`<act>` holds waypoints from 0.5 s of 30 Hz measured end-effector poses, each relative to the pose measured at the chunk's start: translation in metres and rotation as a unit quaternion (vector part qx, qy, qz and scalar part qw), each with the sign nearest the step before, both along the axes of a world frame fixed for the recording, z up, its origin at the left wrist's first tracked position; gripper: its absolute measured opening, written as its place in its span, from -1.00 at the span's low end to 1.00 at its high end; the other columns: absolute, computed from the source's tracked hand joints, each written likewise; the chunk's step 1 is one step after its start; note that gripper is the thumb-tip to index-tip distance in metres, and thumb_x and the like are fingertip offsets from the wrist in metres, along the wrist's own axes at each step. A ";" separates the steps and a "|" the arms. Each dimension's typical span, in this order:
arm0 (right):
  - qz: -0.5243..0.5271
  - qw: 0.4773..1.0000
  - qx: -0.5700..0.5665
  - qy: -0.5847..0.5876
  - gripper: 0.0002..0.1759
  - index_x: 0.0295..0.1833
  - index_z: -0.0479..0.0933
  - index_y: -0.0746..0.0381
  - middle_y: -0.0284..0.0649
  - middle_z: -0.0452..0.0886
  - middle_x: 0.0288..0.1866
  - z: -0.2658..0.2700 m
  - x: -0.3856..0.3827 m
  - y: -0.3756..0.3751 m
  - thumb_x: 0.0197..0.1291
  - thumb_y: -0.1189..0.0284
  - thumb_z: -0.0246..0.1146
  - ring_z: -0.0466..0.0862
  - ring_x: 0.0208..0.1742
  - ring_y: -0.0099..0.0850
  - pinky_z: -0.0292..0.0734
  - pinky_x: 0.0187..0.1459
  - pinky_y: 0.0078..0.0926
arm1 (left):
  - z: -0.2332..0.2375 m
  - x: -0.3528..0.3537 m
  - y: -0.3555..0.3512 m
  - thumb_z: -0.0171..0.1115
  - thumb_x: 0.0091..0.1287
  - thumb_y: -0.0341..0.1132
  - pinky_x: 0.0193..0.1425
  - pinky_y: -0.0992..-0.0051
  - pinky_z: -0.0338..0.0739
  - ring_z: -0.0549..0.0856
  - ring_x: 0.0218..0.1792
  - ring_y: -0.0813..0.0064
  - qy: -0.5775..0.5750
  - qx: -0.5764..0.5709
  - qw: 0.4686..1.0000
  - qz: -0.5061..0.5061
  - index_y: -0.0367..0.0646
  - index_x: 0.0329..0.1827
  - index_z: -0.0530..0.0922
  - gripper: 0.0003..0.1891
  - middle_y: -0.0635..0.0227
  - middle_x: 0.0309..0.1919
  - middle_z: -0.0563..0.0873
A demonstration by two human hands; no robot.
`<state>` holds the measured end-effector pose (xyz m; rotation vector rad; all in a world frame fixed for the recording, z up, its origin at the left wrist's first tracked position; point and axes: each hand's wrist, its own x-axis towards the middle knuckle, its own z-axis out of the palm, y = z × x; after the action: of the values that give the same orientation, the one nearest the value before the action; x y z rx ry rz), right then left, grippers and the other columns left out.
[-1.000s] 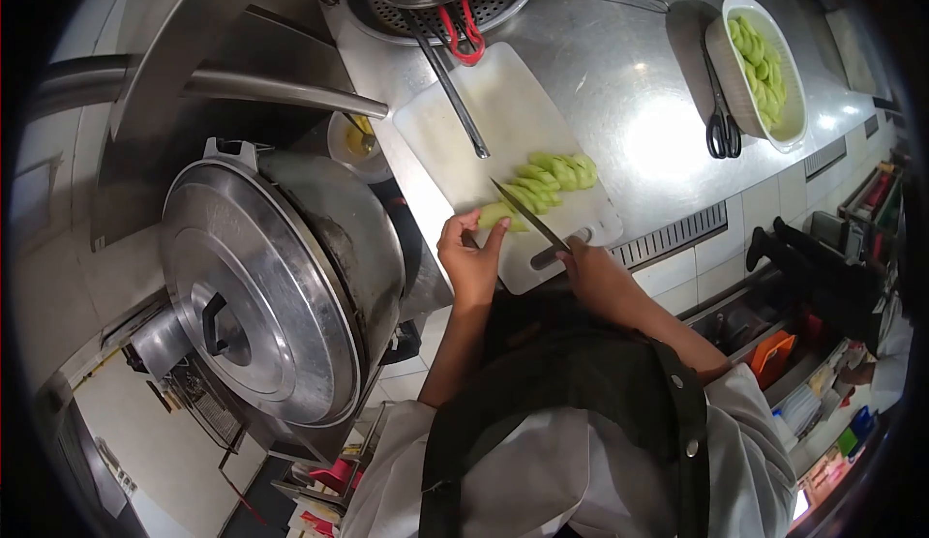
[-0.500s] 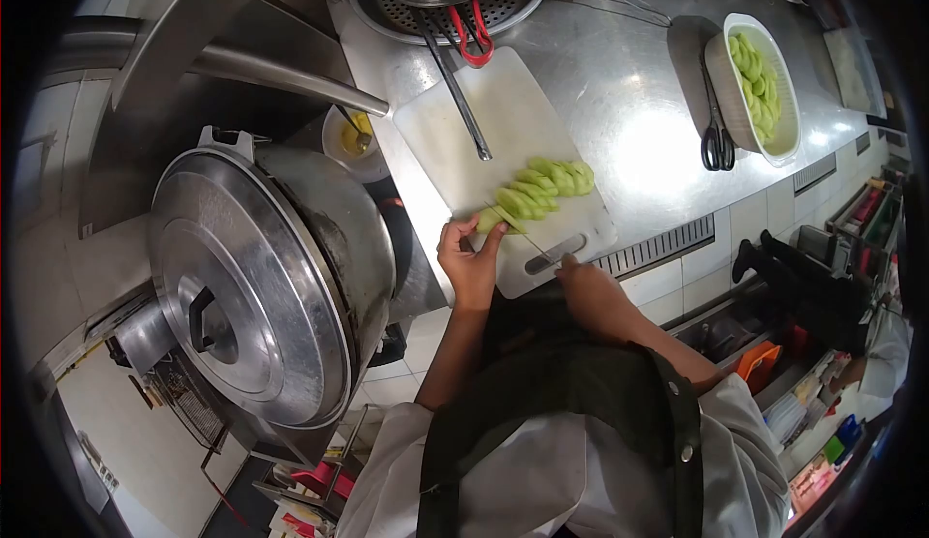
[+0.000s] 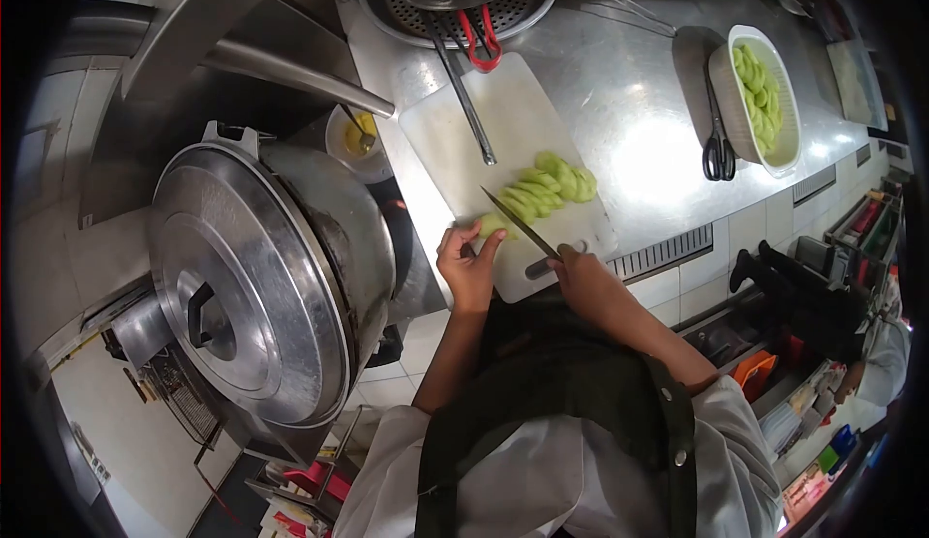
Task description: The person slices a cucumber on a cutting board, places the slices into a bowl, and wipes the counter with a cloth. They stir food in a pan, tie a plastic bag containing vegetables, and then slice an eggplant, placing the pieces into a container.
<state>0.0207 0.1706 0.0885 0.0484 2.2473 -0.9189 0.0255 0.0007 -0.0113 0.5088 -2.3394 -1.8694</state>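
Note:
My left hand (image 3: 467, 265) is closed on the uncut end of a pale green, peeled cucumber (image 3: 492, 224), thumb on one side and fingers on the other. My right hand (image 3: 590, 284) grips the handle of a kitchen knife (image 3: 519, 221). Its blade slants over the board, right beside the cucumber's cut end, tip pointing away from me. Beyond the blade, a row of overlapping cucumber slices (image 3: 548, 184) lies fanned out. All of this is on a white cutting board (image 3: 445, 122) with a handle slot near my right hand.
Metal tongs (image 3: 463, 103) with a red-handled tool lie across the board's far end, by a perforated steel pan (image 3: 377, 15). To the right are black-handled scissors (image 3: 718, 156) and a white dish (image 3: 791, 132) of slices. A large lidded pot (image 3: 256, 286) stands left. Someone in black trousers stands far right.
The knife has risen and turned so its blade's flat shows, and the right hand has shifted slightly. The left hand keeps its hold on the cucumber.

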 end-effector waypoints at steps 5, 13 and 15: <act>0.025 0.999 0.037 -0.029 -0.78 -0.24 0.36 0.42 0.14 0.52 -0.56 0.007 0.014 -0.001 0.25 0.44 -0.04 0.56 -0.43 0.10 0.45 -0.37 -0.05 | 0.001 -0.001 0.001 0.44 -0.07 -0.56 -0.34 0.70 0.31 0.45 -0.41 0.72 0.024 0.026 0.999 0.012 -0.27 -0.45 0.47 -0.76 0.42 -0.41 0.54; 0.035 0.999 -0.001 0.000 -0.80 -0.19 0.38 0.40 0.11 0.56 -0.48 -0.050 0.018 -0.017 0.19 0.47 0.01 0.61 -0.36 0.00 0.50 -0.31 -0.12 | 0.006 -0.001 0.001 0.45 -0.09 -0.57 -0.42 0.71 0.24 0.34 -0.51 0.75 0.026 -0.025 0.999 -0.008 -0.27 -0.45 0.49 -0.76 0.47 -0.44 0.52; 0.023 1.000 0.007 -0.017 -0.79 -0.17 0.37 0.41 0.12 0.56 -0.45 -0.059 0.013 -0.021 0.21 0.45 0.00 0.59 -0.32 0.03 0.48 -0.27 -0.12 | 0.008 -0.003 0.004 0.45 -0.09 -0.57 -0.42 0.71 0.24 0.34 -0.50 0.76 0.017 -0.013 1.000 0.011 -0.26 -0.45 0.50 -0.76 0.50 -0.45 0.52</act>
<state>0.0342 0.1497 0.0291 0.0173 2.2142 -0.8715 0.0229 0.0044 -0.0034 0.4928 -2.3232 -1.8225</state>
